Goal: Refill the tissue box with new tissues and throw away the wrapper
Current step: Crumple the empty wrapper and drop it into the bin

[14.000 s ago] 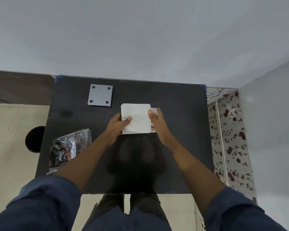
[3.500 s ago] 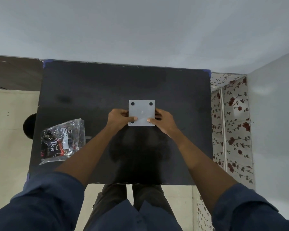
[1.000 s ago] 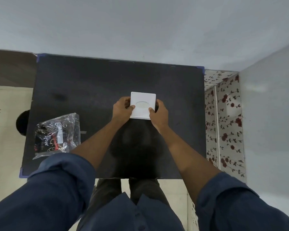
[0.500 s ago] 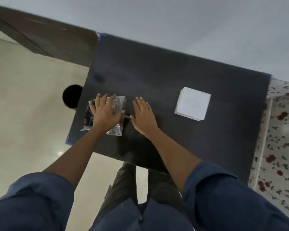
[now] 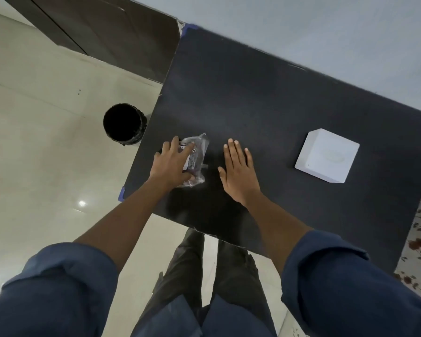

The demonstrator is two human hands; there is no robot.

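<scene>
Wrapper (image 5: 195, 159), clear crinkled plastic, lies near the left edge of the black table (image 5: 265, 98) with the left hand (image 5: 171, 164) closing its fingers around it. Right hand (image 5: 238, 170) rests flat beside it, fingers spread. White tissue box (image 5: 327, 155) sits well to the right; a black bin (image 5: 123, 124) stands on the floor left of the table.

A black table (image 5: 265, 98) carries a crumpled wrapper (image 5: 197, 152) and white tissue box (image 5: 326, 156).
</scene>
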